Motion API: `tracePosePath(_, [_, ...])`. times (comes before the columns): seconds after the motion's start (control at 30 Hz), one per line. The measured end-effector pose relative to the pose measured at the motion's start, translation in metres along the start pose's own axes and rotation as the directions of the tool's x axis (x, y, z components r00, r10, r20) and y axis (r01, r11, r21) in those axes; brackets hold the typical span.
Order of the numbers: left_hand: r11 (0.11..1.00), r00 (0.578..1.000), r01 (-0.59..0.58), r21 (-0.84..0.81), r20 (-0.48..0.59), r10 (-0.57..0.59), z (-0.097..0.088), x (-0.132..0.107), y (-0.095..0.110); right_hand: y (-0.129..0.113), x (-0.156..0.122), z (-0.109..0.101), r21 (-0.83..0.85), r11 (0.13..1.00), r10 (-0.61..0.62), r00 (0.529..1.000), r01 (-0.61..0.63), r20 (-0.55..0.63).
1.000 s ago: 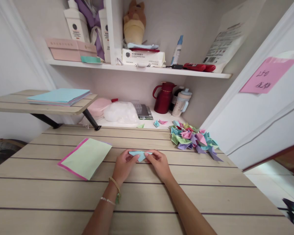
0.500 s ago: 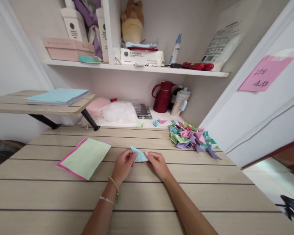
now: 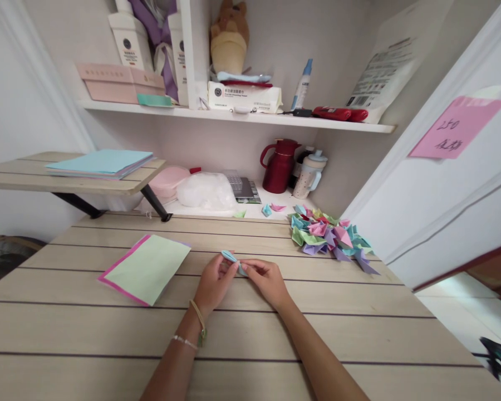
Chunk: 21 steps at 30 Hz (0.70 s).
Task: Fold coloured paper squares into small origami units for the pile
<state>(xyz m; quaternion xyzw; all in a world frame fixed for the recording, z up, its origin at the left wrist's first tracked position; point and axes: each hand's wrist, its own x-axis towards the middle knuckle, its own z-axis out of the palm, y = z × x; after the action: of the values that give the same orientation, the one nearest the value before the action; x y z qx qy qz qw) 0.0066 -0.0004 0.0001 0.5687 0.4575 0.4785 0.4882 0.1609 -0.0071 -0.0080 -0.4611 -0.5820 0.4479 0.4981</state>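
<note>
A small piece of folded light-blue paper (image 3: 229,255) is held between both hands, just over the middle of the wooden table (image 3: 250,334). My left hand (image 3: 215,278) pinches its left part, and my right hand (image 3: 265,277) grips the right end with thumb and fingers. Much of the paper is covered by the fingertips. Left of my hands lies a stack of pale green paper (image 3: 150,270) with a pink sheet showing at its edge. Folded paper boats (image 3: 329,234) in several colours are heaped at the back right.
A raised wooden stand (image 3: 146,181) at the left bears a stack of blue paper (image 3: 102,161). Along the back are a clear plastic bag (image 3: 206,191), a dark red jug (image 3: 279,167) and a light tumbler (image 3: 310,175). Above runs a loaded white shelf (image 3: 242,115).
The blue paper showed a broad flat face before; now it is turned and looks narrower, opened along its edge. My hands have come closer together, the right one shifting left.
</note>
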Motion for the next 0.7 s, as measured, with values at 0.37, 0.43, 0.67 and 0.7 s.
tracePosePath(0.37, [1.000,0.999,-0.001,-0.001,0.032,0.001,0.0012,-0.0028,0.0054,0.0004,-0.0003,0.0033,-0.047,0.998,-0.049,0.998,0.047,-0.047])
tracePosePath(0.43, [1.000,0.999,-0.005,0.007,0.037,0.005,0.0012,-0.0027,0.0047,0.0007,-0.0005,0.0030,-0.090,0.994,-0.059,0.997,0.055,-0.050])
tracePosePath(0.67, [1.000,0.999,0.007,-0.023,0.045,-0.005,0.0001,-0.0005,-0.0015,0.0003,-0.0011,0.0010,-0.221,0.971,-0.104,0.994,0.092,-0.045])
tracePosePath(0.7, [1.000,0.999,0.002,-0.017,0.047,-0.001,-0.0002,-0.0002,-0.0019,0.0000,-0.0012,0.0009,-0.227,0.969,-0.111,0.993,0.099,-0.041])
